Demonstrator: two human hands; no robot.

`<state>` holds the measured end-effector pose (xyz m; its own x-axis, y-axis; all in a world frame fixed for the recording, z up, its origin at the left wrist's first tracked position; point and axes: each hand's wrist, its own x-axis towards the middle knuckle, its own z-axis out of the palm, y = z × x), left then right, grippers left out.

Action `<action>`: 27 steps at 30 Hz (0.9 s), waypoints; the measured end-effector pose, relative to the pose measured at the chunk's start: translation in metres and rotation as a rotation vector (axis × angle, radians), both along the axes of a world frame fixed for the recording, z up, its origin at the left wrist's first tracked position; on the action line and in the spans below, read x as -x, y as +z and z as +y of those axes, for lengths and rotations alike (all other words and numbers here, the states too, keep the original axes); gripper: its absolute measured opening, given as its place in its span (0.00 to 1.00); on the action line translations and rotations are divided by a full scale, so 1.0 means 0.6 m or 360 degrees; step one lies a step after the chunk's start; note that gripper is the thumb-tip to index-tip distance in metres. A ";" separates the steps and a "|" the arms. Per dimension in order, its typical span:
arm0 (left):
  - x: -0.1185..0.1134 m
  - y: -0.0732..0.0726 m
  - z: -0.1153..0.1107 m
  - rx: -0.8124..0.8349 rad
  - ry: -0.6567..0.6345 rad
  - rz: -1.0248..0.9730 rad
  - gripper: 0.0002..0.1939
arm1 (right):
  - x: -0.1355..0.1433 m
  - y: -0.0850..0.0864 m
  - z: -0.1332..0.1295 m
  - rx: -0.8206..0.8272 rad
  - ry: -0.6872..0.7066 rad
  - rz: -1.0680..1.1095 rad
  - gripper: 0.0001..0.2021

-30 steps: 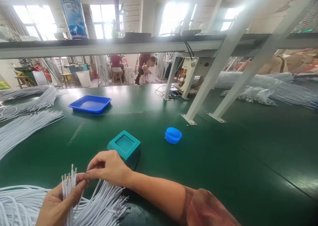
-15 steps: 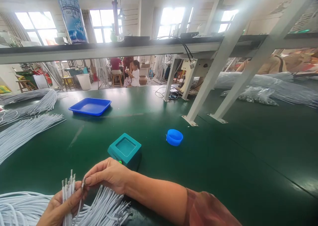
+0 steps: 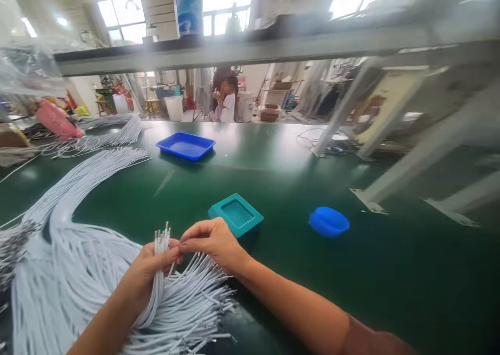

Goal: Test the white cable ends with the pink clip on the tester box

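My left hand (image 3: pixel 150 266) is closed around an upright bunch of white cables (image 3: pixel 161 243), with their bare tips standing above my fingers. Touching the left thumb, my right hand (image 3: pixel 214 243) is closed in a pinch. One cable parted from the bunch runs up to this pinch; its tip is hidden by my fingers. Beneath both hands lies a large heap of loose white cables (image 3: pixel 97 277), its metal-tipped ends fanned out to the right. A teal box with a recessed top (image 3: pixel 236 214) stands just beyond my right hand.
On the green table (image 3: pixel 281 183) are a blue tray (image 3: pixel 186 146) at the back and a small round blue container (image 3: pixel 329 222) to the right. More cables (image 3: pixel 105 165) lie left. Metal legs (image 3: pixel 394 173) carry a shelf beam (image 3: pixel 234 53). People (image 3: pixel 226 100) are in the background.
The view has swung left, so things sit further right and more of the cable heap shows. Both hands keep the same hold, close together at the bunch.
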<state>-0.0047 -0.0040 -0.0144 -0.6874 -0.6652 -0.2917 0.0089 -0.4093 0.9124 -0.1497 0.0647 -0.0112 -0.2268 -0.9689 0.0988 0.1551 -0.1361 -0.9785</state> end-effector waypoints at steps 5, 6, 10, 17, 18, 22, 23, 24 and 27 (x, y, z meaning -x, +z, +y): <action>-0.006 -0.013 -0.007 -0.0074 -0.0093 0.0123 0.07 | -0.018 -0.010 -0.004 -0.0062 -0.0024 -0.0460 0.12; -0.006 -0.015 -0.008 -0.0082 -0.0089 0.0137 0.07 | -0.019 -0.010 -0.004 -0.0050 -0.0012 -0.0490 0.12; -0.003 -0.014 -0.006 -0.0105 -0.0045 0.0142 0.07 | -0.021 -0.006 -0.004 0.0028 0.0031 -0.0412 0.10; 0.002 -0.009 -0.001 0.0209 0.0058 0.0032 0.09 | -0.023 -0.022 0.005 0.0248 -0.0682 0.1109 0.09; 0.003 -0.010 -0.001 0.0225 0.0058 0.0022 0.09 | -0.021 -0.027 0.006 0.0403 -0.0736 0.1400 0.11; 0.003 -0.017 -0.005 0.0180 0.0034 0.0035 0.08 | -0.001 -0.030 0.004 0.0765 -0.0538 0.2041 0.13; 0.003 -0.019 -0.006 0.0158 0.0036 0.0031 0.07 | 0.005 -0.026 0.003 0.0723 -0.0446 0.1990 0.12; 0.003 -0.021 -0.007 0.0139 0.0039 0.0023 0.07 | 0.011 -0.021 0.001 0.0641 -0.0356 0.1876 0.10; 0.003 -0.023 -0.008 0.0149 0.0025 0.0001 0.07 | 0.018 -0.009 -0.001 0.0302 -0.0158 0.1442 0.07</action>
<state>-0.0063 -0.0087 -0.0284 -0.6768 -0.7001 -0.2276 0.0150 -0.3222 0.9466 -0.1605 0.0639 -0.0168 -0.0666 -0.8986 0.4336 -0.6782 -0.2780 -0.6803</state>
